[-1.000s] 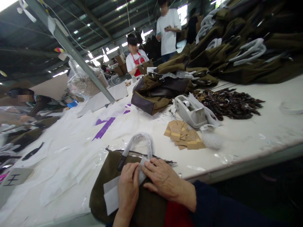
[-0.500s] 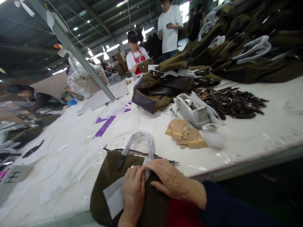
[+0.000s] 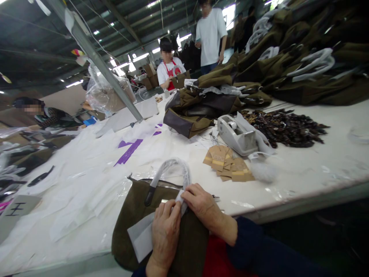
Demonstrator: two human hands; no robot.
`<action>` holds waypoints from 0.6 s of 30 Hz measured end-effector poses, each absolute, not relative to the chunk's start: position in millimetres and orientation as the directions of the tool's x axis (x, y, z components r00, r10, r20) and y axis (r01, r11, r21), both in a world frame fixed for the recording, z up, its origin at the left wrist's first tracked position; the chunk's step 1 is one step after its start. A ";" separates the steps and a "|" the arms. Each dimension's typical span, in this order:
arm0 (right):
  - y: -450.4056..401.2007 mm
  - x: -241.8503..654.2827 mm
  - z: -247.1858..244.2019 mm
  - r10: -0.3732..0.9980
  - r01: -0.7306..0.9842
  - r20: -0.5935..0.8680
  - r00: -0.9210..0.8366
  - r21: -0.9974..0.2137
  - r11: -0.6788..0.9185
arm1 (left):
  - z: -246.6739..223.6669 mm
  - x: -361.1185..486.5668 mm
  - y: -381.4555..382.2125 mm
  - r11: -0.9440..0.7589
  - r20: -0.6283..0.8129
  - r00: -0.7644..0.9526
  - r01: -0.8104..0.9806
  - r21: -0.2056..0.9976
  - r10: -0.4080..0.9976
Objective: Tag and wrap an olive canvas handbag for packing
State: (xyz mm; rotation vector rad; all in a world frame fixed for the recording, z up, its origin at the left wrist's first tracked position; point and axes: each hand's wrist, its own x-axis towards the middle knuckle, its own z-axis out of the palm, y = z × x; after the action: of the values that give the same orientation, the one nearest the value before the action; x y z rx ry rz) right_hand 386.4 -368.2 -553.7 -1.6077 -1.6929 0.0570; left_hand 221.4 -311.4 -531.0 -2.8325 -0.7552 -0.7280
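Note:
An olive-green handbag (image 3: 127, 227) with a zipped top lies at the table's near edge, its upright handle (image 3: 170, 163) wrapped in clear plastic. My left hand (image 3: 165, 231) rests over the bag's front, fingers curled on a strip of white wrapping paper (image 3: 141, 236) whose loose end sticks out to the left. My right hand (image 3: 203, 206) is closed, pinching the upper end of that strip at the right base of the handle. The fingertips of both hands almost meet there. My left palm hides the strip's middle.
Beyond the bag are brown tags (image 3: 220, 159), a tape dispenser (image 3: 238, 134), a heap of dark brown pieces (image 3: 288, 127) and piled olive bags (image 3: 311, 84). White sheets (image 3: 83, 192) cover the left side. A slanted metal post (image 3: 100, 61) rises there. Several people are farther back.
My right hand has drawn back slightly, showing more of the strip at the handle base. My left fingers have shifted up and right. The standing person's arm has lowered.

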 end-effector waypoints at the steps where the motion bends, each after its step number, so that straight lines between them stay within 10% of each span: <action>1: -368.0 385.6 -554.9 0.858 0.826 0.500 0.119 -0.530 0.195 | -531.3 221.1 -311.5 -0.867 0.479 0.759 0.498 0.007 0.440; 18: -366.2 390.9 -564.0 0.873 0.885 0.487 -0.016 -0.400 0.240 | -524.9 214.7 -318.1 -0.891 0.425 0.793 0.446 0.083 0.437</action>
State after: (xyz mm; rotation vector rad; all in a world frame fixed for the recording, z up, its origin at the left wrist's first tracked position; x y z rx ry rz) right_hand 390.9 -366.2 -564.0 -1.6091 -1.8604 -0.0219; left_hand 214.7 -318.1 -524.9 -2.9540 -0.7276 -0.6913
